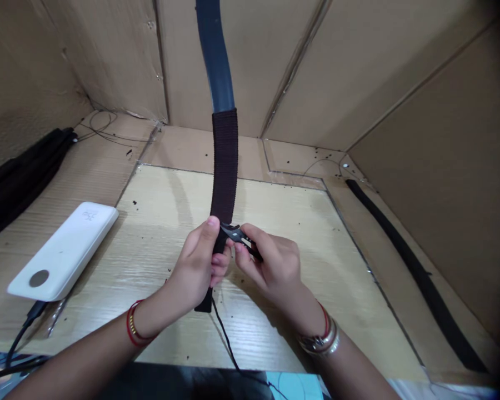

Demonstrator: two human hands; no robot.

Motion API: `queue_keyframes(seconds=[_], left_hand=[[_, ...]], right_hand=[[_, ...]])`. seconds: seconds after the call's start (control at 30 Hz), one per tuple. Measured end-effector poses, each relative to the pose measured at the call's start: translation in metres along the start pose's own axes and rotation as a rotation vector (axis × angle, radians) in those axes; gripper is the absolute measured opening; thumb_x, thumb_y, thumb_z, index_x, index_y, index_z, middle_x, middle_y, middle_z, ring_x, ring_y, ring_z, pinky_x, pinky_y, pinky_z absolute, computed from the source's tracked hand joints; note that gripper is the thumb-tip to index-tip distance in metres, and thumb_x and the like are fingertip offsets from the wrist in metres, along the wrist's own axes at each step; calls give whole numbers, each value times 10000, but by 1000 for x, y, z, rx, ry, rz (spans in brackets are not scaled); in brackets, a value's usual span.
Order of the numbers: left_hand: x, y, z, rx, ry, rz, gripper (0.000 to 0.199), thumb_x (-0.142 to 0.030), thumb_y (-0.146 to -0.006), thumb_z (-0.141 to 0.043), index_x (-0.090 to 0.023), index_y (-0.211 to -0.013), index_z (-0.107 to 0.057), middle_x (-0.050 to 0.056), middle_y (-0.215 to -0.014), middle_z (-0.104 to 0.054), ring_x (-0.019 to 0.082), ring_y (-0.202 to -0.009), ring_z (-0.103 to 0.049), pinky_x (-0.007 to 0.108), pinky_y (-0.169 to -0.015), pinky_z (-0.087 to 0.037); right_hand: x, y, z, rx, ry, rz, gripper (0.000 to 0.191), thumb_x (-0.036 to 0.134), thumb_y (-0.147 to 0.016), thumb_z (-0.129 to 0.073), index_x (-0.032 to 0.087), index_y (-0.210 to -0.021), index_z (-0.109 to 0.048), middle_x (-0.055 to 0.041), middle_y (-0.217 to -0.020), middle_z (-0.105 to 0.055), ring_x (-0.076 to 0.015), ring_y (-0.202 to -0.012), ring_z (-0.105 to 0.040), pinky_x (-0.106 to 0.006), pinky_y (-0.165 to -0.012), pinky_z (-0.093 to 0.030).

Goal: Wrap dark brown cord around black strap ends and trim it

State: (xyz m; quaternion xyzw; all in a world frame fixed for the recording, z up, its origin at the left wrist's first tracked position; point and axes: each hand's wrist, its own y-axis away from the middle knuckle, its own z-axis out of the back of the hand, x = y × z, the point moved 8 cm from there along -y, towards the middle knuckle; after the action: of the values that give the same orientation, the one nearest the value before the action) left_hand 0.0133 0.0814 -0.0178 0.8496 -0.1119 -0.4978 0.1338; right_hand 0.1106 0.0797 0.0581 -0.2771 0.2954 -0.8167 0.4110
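A long dark strap hangs down from the top of the view, smooth and bluish above, ribbed and dark brown lower down. Near its lower part my left hand is closed around it, thumb on top, and a black end sticks out below. A small black cutting tool is pinched in the fingers of my right hand, its tip against the strap beside my left thumb. From the strap's lower end a thin black cord runs down over the table's front edge.
On the left lie a white power bank with a black cable and a bundle of black cloth. A black strip lies along the right side. Cardboard walls surround the pale wooden board; loose threads and bits are scattered around.
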Motion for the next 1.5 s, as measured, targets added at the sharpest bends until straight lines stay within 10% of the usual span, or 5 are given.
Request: queue_keyframes(seconds=[1.5], left_hand=[[13, -16, 12, -115, -1, 23, 508, -688, -854, -473, -200, -715, -438, -101, -452, -333, 33, -307, -259, 137, -294, -223]], right_hand=[[-18, 14, -39, 191, -255, -403, 248, 318, -986, -412, 169, -816, -515, 27, -562, -559, -84, -447, -516, -184, -468, -349]])
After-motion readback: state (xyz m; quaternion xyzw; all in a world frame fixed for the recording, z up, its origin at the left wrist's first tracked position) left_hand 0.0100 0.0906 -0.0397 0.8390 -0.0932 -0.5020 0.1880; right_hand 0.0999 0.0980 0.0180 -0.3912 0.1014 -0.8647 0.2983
